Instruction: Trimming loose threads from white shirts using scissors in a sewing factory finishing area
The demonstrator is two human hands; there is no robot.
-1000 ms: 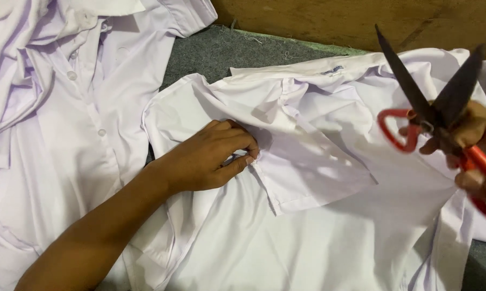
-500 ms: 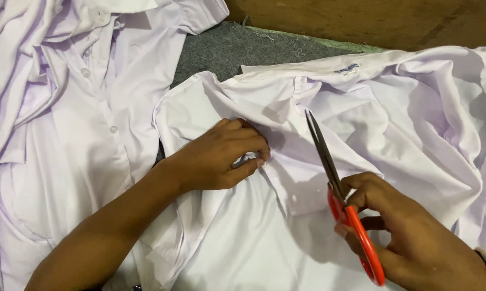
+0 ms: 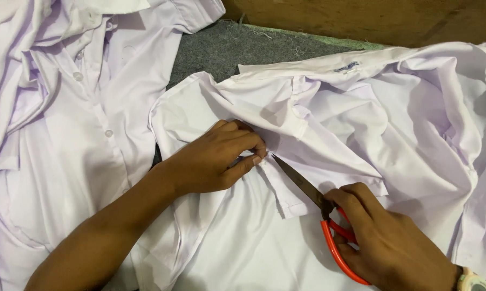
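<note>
Grey felt counter (image 3: 221, 54): I'm seeing left hand (image 3: 216, 161) clenching white shirt (image 3: 329, 124) taut for cutting; right hand (image 3: 388, 242) grasping red-handled scissors (image 3: 318, 202), tips nearing pinch.

Even, soft overhead light; scene bright, no glare. White shirt (image 3: 361, 124) near blown out at 2 o'clock, folds faintly lilac. Soft shadow under left hand (image 3: 216, 159) and right hand (image 3: 388, 242). Focus sharp centre; slight softness toward 9 o'clock edge.
</note>
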